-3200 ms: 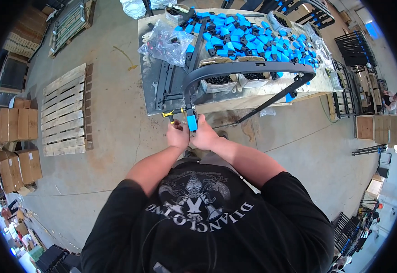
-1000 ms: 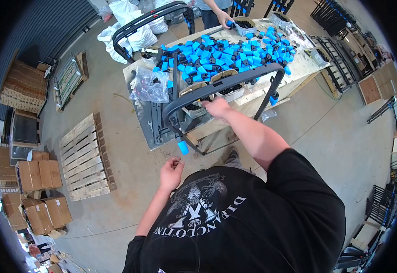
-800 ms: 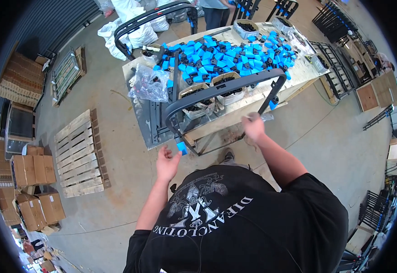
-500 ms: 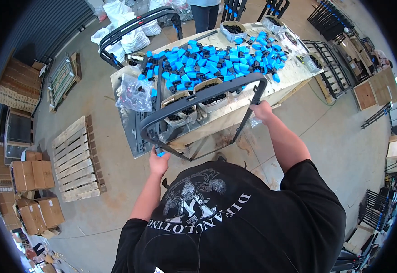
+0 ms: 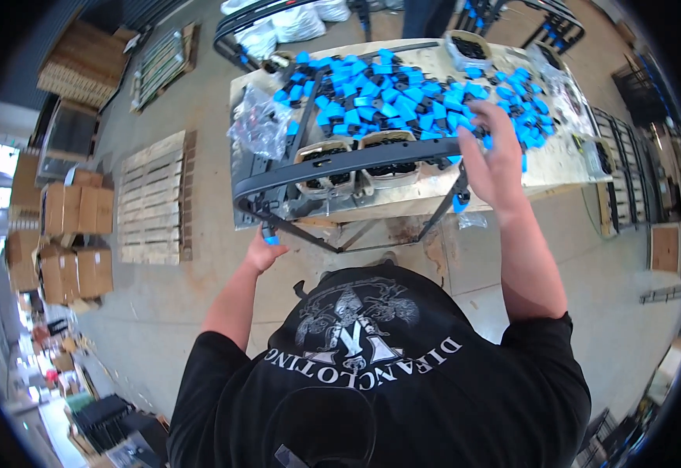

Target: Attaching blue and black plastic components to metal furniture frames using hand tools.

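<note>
While our hands are well apart, we list: one worktable (image 5: 565,168); one bowed black frame (image 5: 356,158) at its near edge; one heap of blue caps (image 5: 410,105); our right hand (image 5: 500,160), fingers spread by the frame's corner, contact uncertain; our left hand (image 5: 261,253), closed on its left end; one blue end cap (image 5: 272,239) there. Step, we judge: positioning the frame; next move calls for a right-hand grip.

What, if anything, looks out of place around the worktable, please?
A scrap of clear plastic seems to lie on the floor by the near side of the worktable, like stray litter. The blue pieces are heaped loose, though that may be normal. I see no clear damage.
</note>
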